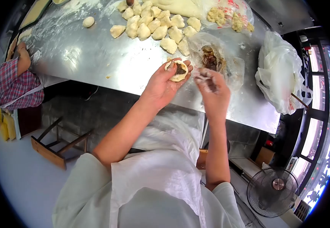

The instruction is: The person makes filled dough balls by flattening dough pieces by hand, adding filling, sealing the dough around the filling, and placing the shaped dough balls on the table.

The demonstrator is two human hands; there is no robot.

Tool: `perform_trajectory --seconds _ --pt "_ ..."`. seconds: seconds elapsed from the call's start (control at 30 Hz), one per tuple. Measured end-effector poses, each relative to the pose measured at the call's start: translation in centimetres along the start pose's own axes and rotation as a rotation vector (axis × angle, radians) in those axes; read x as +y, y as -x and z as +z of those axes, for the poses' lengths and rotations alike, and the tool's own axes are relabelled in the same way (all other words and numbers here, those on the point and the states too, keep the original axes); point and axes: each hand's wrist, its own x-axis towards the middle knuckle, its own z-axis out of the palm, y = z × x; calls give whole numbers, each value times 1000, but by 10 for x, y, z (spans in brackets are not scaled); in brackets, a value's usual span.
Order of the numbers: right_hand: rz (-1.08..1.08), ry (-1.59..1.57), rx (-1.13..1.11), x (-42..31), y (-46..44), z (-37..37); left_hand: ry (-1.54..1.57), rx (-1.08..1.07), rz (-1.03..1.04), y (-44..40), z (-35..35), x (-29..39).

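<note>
A round of dough with dark filling in its middle (180, 71) rests in my left hand (165, 81), whose fingers and thumb curl round its edge. Just to the right, my right hand (215, 89) is raised over the table edge, its fingers bent and smeared by motion; whether they hold anything is unclear. Behind it lies an open plastic bag with dark brown filling (210, 60). Many pale dough pieces (154, 26) sit in a cluster beyond my hands.
A steel table (96, 62) carries a large dough mass (180, 7), a bag with crumbly yellowish lumps (225, 16) and one smooth dough ball (88, 21). White plastic bags (281, 72) stand right. A co-worker's arm (23, 60) is at far left. A stool (49, 152) and fan (273, 192) stand below.
</note>
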Motion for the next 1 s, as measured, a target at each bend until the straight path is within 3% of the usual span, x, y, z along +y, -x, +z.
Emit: perform_trajectory --seconds 0.13,0.3,0.43,0.63,0.73,0.83,1.0 --pt "-66 78 67 10 10 14 -57 -83 -1 2 4 -7" --pt "-146 224 122 10 10 24 -261 47 77 11 19 -16" --pt "-349 508 52 0 9 25 -310 68 111 12 23 -23" --pt "-346 656 -32 -2 9 10 86 -56 -125 11 13 -11" --pt "-306 598 -8 -3 13 9 -97 12 -45 14 14 -17" --pt "63 364 -29 -6 18 5 -214 -3 -70 20 19 -17" --pt "143 124 -47 -9 23 -13 -189 25 -136 20 10 -18"
